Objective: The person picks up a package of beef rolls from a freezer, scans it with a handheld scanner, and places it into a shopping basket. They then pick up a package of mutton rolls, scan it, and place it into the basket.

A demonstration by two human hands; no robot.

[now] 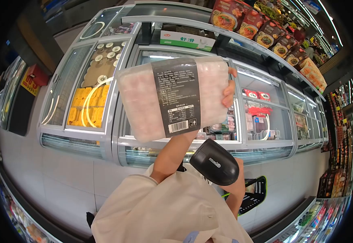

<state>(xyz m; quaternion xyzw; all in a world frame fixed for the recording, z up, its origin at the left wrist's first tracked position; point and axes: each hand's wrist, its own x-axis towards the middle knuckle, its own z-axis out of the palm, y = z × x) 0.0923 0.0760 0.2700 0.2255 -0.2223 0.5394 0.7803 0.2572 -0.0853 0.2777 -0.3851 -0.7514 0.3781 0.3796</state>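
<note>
A pale frozen-food pack (136, 97) with a dark barcode label (177, 95) is held up before the glass freezer chests (265, 144), the left hand (228, 95) with fingers (229, 86) curled round its right edge, the right hand (238, 187) closed on a black scanner (215, 162) just below; gripped by one edge, the pack could slip.

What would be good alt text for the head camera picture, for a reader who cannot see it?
The left hand holds up a pink food pack with a barcode label, while the right hand holds a black handheld scanner just below it. Behind them stand glass-topped shop freezers.
</note>
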